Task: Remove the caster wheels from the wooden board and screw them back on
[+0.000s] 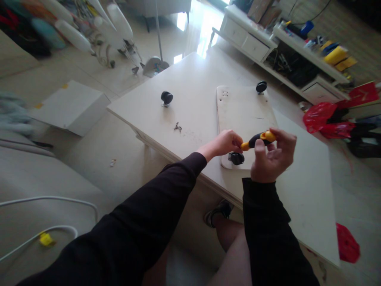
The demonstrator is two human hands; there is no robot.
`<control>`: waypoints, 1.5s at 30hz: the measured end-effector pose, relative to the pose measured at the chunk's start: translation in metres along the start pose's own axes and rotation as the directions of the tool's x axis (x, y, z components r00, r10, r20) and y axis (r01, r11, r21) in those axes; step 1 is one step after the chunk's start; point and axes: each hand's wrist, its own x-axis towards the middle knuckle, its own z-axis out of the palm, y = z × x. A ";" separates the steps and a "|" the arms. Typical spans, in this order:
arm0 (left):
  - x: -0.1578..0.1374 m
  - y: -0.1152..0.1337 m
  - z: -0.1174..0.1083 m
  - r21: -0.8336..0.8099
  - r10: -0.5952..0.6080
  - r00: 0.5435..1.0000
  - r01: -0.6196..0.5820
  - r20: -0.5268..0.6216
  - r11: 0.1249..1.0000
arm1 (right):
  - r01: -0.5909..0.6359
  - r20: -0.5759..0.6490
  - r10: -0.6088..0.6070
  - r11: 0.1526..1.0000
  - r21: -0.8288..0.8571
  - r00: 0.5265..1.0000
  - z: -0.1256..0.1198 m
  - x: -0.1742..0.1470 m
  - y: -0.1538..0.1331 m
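Observation:
My right hand grips the handle of a yellow and black screwdriver, held tilted above a pale board. At its front end, the fingers of my left hand are pinched together around the tool; they hide the shaft and tip. Just below those fingers, a black caster wheel sits on the board's near corner. Another caster stands on the far right corner. The far left corner shows bare screw holes. A loose caster lies on the white table, with a small pile of screws nearby.
The white table carries the board. A white box is on the floor to the left. Behind stands a low white cabinet with clutter. Red plastic bags lie at the right. My leg is under the near edge.

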 end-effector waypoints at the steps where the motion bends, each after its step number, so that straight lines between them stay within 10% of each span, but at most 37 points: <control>1: 0.000 0.000 0.000 0.010 0.002 1.000 -0.002 -0.009 1.000 | 0.009 -0.009 -0.009 0.999 -0.035 1.000 -0.001 0.001 0.000; 45: -0.001 0.002 -0.002 -0.045 -0.020 1.000 0.020 -0.005 0.999 | 0.010 -0.011 -0.011 0.992 -0.128 1.000 0.000 0.002 0.001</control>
